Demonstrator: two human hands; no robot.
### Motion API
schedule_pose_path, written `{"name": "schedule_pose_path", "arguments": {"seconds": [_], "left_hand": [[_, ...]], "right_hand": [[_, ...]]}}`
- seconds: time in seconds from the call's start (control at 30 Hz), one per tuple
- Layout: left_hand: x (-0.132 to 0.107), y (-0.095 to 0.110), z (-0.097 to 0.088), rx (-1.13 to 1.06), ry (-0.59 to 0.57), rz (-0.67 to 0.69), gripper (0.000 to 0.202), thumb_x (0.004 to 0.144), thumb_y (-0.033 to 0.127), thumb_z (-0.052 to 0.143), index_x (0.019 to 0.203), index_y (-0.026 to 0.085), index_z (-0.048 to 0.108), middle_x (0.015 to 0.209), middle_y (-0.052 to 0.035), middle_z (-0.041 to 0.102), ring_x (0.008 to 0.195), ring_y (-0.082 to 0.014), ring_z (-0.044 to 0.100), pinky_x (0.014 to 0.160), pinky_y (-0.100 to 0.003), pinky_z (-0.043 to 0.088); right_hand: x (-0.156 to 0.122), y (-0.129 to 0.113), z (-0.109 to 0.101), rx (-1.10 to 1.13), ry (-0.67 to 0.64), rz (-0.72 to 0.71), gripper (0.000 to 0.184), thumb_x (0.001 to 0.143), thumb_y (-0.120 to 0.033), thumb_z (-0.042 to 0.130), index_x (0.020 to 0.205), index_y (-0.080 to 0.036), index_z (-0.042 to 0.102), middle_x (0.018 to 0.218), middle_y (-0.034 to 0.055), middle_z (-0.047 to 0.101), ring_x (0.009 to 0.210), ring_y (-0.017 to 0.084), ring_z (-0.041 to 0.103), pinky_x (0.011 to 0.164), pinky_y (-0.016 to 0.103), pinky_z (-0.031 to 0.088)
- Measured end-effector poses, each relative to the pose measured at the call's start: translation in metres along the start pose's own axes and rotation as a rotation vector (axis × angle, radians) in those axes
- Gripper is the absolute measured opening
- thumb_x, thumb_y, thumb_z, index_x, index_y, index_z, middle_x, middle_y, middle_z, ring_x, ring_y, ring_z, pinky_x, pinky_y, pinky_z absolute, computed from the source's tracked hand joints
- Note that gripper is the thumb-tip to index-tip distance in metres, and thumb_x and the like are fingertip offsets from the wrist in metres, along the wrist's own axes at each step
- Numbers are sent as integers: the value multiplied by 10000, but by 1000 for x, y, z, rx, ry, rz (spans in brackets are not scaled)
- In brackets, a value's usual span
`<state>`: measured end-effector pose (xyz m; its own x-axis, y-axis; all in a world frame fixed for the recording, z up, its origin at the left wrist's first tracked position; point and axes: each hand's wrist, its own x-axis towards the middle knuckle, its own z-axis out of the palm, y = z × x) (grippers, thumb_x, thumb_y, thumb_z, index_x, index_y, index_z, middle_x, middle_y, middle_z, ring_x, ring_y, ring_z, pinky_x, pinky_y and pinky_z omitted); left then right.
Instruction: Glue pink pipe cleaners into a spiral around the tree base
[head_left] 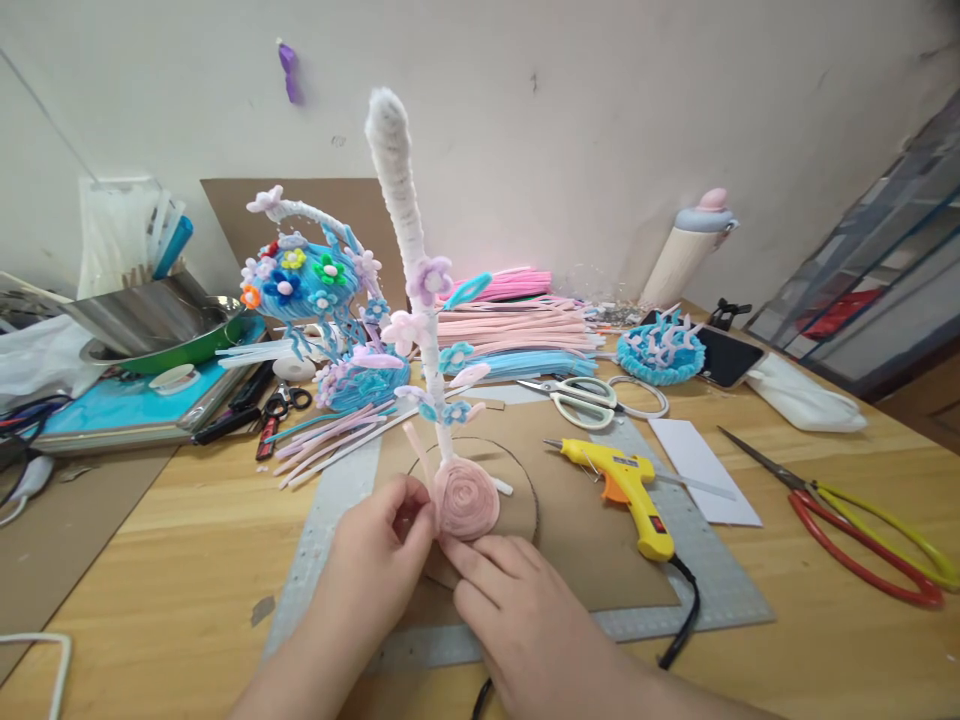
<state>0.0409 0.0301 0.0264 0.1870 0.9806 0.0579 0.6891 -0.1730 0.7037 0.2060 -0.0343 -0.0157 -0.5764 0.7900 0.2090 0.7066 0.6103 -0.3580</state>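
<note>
A flat pink coil of pipe cleaner (468, 498) sits at the foot of an upright white fuzzy stem (401, 190), over a circle drawn on the cardboard (600, 560). Small purple, pink and blue flowers (431, 280) are fixed along the stem. My left hand (382, 545) is closed, thumb and fingers pinching the loose pink strand at the coil's left edge; the strand's end sticks up above the fingers. My right hand (517, 600) lies with fingers stretched out, its fingertips touching the coil's lower edge close to my left thumb. The right thumb is hidden.
Right of the hands lies a yellow glue gun (622, 485) with a black cord, then red-and-yellow-handled scissors (847, 530). White-handled scissors (577, 400) and bundled pipe cleaners (517, 325) lie behind. A flower-covered blue piece (307, 280) stands back left, near a metal bowl (142, 315).
</note>
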Motion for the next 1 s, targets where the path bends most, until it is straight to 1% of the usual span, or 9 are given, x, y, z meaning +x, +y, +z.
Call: {"name": "schedule_pose_path", "arguments": {"seconds": [0.13, 0.3, 0.4, 0.5, 0.57, 0.67, 0.73, 0.87, 1.0], "left_hand": [[10, -2, -1, -123, -51, -91, 132, 789, 309, 508, 709, 212, 544, 604, 37, 589, 576, -140, 537, 549, -240, 409], [16, -13, 6, -168, -40, -92, 118, 754, 286, 533, 668, 206, 538, 591, 35, 564, 571, -142, 528, 544, -244, 398], [16, -23, 9, -166, 24, -99, 67, 755, 262, 507, 778, 208, 540, 651, 31, 560, 595, -144, 525, 555, -250, 404], [12, -31, 4, -180, 58, -73, 153, 743, 243, 519, 890, 208, 540, 752, 17, 577, 665, -147, 528, 608, -257, 424], [8, -32, -4, -191, -30, -15, 147, 738, 229, 546, 882, 208, 561, 782, 10, 587, 706, -149, 527, 637, -255, 430], [3, -29, -15, -201, -274, 65, 88, 788, 256, 561, 854, 210, 595, 763, 10, 589, 710, -148, 523, 625, -242, 428], [1, -26, -18, -199, -350, 87, 96, 824, 289, 555, 821, 208, 605, 747, 8, 596, 703, -147, 532, 618, -239, 427], [1, -23, -14, -168, -303, 136, 148, 856, 272, 520, 761, 207, 613, 758, 0, 632, 725, -152, 572, 661, -251, 442], [1, -22, -11, -96, -238, 147, 143, 851, 251, 508, 762, 209, 611, 766, -7, 643, 728, -162, 587, 665, -264, 445]], "right_hand": [[0, 0, 2, -21, -1, -1, 195, 843, -234, 528, 1004, -169, 615, 1393, 65, 488, 1129, 231, 433, 975, 363, 356], [2, 0, 2, -86, -1, -7, 169, 848, -252, 534, 975, -171, 611, 1388, 76, 492, 1079, 238, 447, 925, 363, 377], [3, 0, 2, -108, 9, -13, 170, 850, -253, 534, 976, -170, 613, 1397, 73, 483, 1052, 237, 452, 900, 365, 383], [3, -1, 2, -100, 11, -8, 181, 842, -257, 539, 979, -169, 617, 1404, 72, 477, 1041, 237, 449, 890, 367, 383], [2, -2, 2, -89, 9, -5, 194, 832, -250, 542, 989, -166, 618, 1412, 70, 469, 1049, 240, 443, 898, 369, 379], [1, -2, 2, -75, 14, -1, 239, 827, -229, 536, 1044, -163, 612, 1406, 67, 476, 1066, 238, 437, 922, 370, 370], [1, -2, 3, -67, 29, -4, 262, 826, -227, 535, 1070, -162, 606, 1401, 69, 482, 1075, 233, 437, 931, 365, 370], [0, 0, 5, -50, 87, -27, 193, 828, -229, 543, 994, -165, 620, 1387, 66, 499, 1080, 224, 442, 945, 346, 371], [-1, 2, 7, -40, 143, -37, 156, 835, -233, 553, 957, -161, 618, 1364, 64, 520, 1071, 220, 446, 947, 344, 375]]}}
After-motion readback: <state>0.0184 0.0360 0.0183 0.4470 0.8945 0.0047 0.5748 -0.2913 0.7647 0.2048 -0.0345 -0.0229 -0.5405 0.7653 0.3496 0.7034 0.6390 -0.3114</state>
